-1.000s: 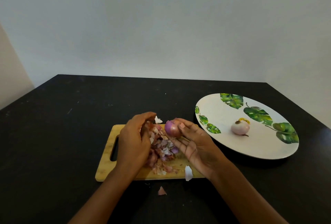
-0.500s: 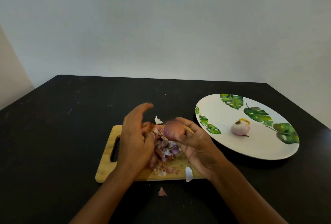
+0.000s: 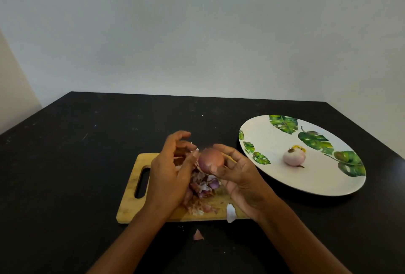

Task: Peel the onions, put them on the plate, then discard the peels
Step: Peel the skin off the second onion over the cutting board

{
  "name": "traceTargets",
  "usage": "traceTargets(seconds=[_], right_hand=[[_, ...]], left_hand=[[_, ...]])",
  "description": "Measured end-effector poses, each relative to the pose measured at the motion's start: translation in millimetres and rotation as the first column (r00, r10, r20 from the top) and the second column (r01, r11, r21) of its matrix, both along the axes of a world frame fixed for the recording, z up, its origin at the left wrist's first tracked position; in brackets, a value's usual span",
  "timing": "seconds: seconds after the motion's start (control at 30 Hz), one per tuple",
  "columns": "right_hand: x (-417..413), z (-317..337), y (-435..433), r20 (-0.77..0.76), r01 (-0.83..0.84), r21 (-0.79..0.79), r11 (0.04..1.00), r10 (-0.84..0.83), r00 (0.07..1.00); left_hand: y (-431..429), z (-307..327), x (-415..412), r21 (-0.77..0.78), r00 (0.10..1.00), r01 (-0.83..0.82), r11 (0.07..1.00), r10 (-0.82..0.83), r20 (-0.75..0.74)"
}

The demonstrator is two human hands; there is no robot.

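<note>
Since half a second ago the left hand (image 3: 168,175) has closed in, and its thumb now touches the left side of the red onion (image 3: 211,159). The right hand (image 3: 238,177) grips that onion between thumb and fingertips above the wooden cutting board (image 3: 131,205). Whether the left fingers pinch any skin, I cannot tell. The hands hide part of the peel pile (image 3: 203,188). A peeled onion (image 3: 294,157) lies on the leaf-patterned plate (image 3: 274,140) to the right.

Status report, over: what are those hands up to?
Right hand grips held onion. Left hand pinches its skin. Peeled onion on plate. Loose peels litter cutting board.
</note>
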State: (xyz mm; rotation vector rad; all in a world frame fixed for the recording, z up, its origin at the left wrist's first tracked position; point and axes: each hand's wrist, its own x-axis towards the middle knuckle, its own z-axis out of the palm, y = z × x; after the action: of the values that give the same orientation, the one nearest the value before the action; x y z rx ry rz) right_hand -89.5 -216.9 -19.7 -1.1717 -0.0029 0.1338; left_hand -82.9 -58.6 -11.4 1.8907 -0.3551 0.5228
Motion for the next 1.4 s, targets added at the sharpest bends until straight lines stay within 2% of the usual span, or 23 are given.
traceTargets(seconds=[0.07, 0.23, 0.43, 0.63, 0.77, 0.97, 1.17, 1.3, 1.4], right_hand=[[-0.8, 0.9, 0.5, 0.01, -0.009, -0.033, 0.999, 0.009, 1.0], [-3.2, 2.3, -0.3, 0.055, -0.046, -0.088, 0.995, 0.051, 0.997], [-2.5, 0.5, -2.5, 0.091, -0.04, -0.134, 0.99, 0.052, 0.994], [-4.3, 3.1, -0.8, 0.148, 0.025, -0.251, 0.968, 0.013, 0.989], [-6.0, 3.5, -1.1, 0.182, 0.06, -0.301, 0.952, -0.004, 0.983], [-7.9, 2.5, -1.3, 0.21, 0.042, -0.286, 0.957, 0.02, 0.978], [-8.5, 5.1, -0.9, 0.221, 0.019, -0.291, 0.956, 0.048, 0.974], [-9.4, 6.0, 2.4, 0.237, 0.052, -0.302, 0.952, 0.023, 0.971], [-9.8, 6.6, 2.5, 0.238, 0.082, -0.31, 0.947, -0.006, 0.971]], left_hand=[[-1.2, 2.6, -1.4, 0.023, 0.999, 0.047, 0.999, -0.048, 0.012], [1.0, 3.8, 0.9, -0.038, 0.994, 0.11, 0.993, -0.109, 0.021], [2.5, 4.1, 1.1, -0.056, 0.998, 0.05, 0.997, -0.048, 0.045], [3.2, 2.3, -1.5, 0.111, 0.982, 0.016, 0.994, -0.036, 0.187], [3.5, 0.4, -1.8, 0.151, 0.981, 0.006, 0.988, -0.036, 0.191], [0.7, 0.2, -1.2, 0.057, 0.984, 0.029, 0.998, -0.038, 0.175], [0.4, -0.1, -2.4, 0.051, 0.983, 0.033, 0.998, -0.042, 0.177], [-1.2, 3.1, -3.7, -0.051, 0.992, 0.072, 0.996, -0.066, 0.105], [-1.1, 7.6, -2.6, -0.113, 0.993, 0.114, 0.987, -0.115, -0.005]])
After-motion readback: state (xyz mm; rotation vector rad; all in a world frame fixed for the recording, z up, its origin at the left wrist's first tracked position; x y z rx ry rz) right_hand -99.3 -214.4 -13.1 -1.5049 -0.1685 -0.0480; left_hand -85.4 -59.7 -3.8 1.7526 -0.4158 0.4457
